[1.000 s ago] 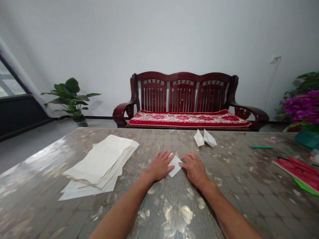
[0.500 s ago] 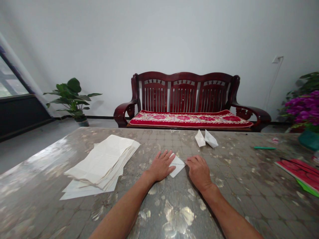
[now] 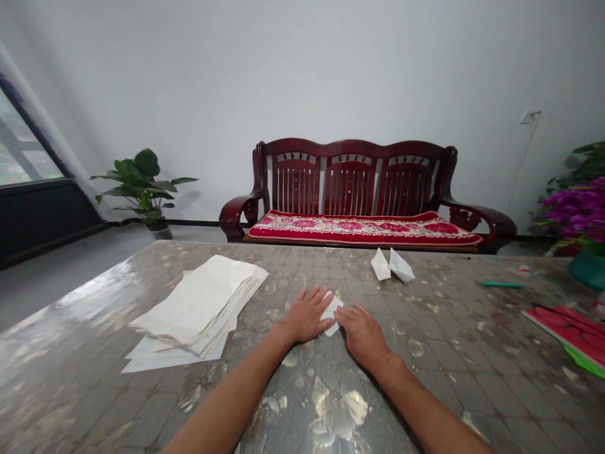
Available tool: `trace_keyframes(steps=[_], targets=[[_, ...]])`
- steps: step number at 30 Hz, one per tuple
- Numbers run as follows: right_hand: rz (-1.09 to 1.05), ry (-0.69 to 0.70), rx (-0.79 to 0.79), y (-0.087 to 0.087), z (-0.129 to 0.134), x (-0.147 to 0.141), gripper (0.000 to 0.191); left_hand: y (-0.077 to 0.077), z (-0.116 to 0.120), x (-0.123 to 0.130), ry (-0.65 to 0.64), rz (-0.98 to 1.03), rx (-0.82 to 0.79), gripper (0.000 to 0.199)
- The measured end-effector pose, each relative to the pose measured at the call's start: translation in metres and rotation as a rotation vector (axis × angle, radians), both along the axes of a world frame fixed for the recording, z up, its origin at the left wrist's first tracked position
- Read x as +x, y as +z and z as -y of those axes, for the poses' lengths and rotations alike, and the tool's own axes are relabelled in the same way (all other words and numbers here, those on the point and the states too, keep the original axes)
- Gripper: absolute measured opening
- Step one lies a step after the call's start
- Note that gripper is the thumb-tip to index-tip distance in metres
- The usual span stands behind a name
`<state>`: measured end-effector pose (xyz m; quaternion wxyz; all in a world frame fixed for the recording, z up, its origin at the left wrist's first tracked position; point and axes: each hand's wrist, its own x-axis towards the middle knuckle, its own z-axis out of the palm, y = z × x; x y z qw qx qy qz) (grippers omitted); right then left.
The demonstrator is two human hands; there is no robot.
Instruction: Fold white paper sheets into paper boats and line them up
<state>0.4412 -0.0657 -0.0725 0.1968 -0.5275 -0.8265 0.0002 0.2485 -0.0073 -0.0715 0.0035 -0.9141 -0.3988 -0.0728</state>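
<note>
A small white piece of folded paper [image 3: 335,302] lies on the table, partly covered by both hands. My left hand [image 3: 306,316] rests flat across its left part, fingers spread. From the right, my right hand [image 3: 363,333] has its fingers closed at the paper's right corner, which is turned inward under the fingertips. How the thumb grips there is hidden. Beyond the right hand stand two folded paper shapes, one cream [image 3: 380,265] and one white [image 3: 401,267], side by side.
Left of my hands is a stack of paper sheets [image 3: 198,302]. To the right lie a green pen [image 3: 503,284] and a red book [image 3: 567,331] with glasses on it. A flower pot [image 3: 586,268] stands at the right edge. A wooden bench [image 3: 352,183] is behind the patterned table [image 3: 283,416].
My right hand has moved left, bringing the paper's right corner in toward my left hand. The left hand stays pressed on the paper. The view has shifted slightly.
</note>
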Motion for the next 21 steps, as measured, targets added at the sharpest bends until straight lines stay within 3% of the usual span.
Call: trace_keyframes(steps=[7, 13, 18, 21], targets=[[0.116, -0.116, -0.020, 0.005, -0.002, 0.006, 0.032, 0.006, 0.004, -0.015, 0.093, -0.035, -0.055, 0.064], [0.172, -0.144, -0.002, 0.007, -0.005, 0.002, 0.022, 0.016, -0.015, -0.007, 0.192, 0.079, -0.149, 0.045], [0.162, -0.123, 0.026, 0.005, -0.006, 0.005, 0.022, 0.027, -0.044, 0.011, -0.029, 0.166, -0.292, 0.060], [0.145, -0.126, 0.052, 0.004, -0.005, 0.006, 0.021, 0.034, -0.057, 0.014, -0.080, 0.111, -0.333, 0.058]])
